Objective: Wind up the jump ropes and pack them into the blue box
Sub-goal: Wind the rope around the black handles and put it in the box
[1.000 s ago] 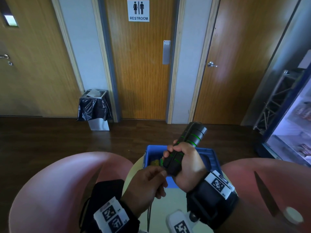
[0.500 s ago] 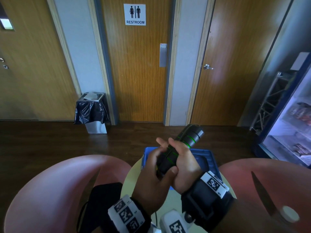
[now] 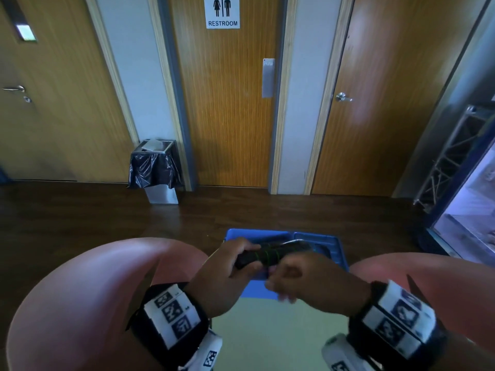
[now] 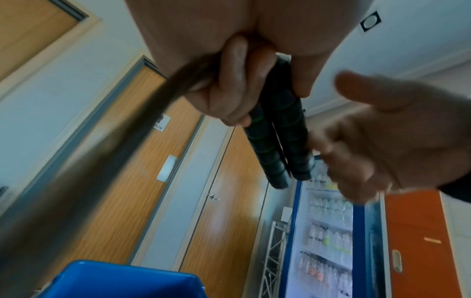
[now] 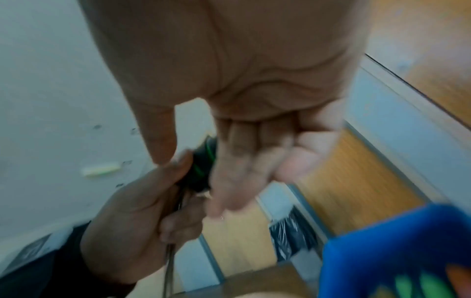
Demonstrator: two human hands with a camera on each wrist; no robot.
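Two black jump-rope handles (image 3: 267,255) with green rings lie side by side, nearly level, just above the blue box (image 3: 336,250). My left hand (image 3: 230,271) grips them at one end. The left wrist view shows the left hand's fingers (image 4: 229,96) curled round the handles (image 4: 277,141) and the blurred black cord (image 4: 114,161) trailing away. My right hand (image 3: 302,282) hovers blurred beside the handles, fingers relaxed and holding nothing (image 4: 382,137). In the right wrist view the right hand (image 5: 242,171) is spread in front of the handles' end (image 5: 201,167). The box's inside is mostly hidden.
The box stands on a small pale round table (image 3: 267,333) between two pink chair backs (image 3: 80,303) (image 3: 442,279). Beyond lie a dark wood floor, a lined bin (image 3: 155,170), wooden doors, a metal truss (image 3: 450,156) and a drinks fridge (image 3: 471,199) at right.
The handles passed from my right hand, where they stood upright, into my left hand and now lie level, lower over the box. My right hand has let go and opened.
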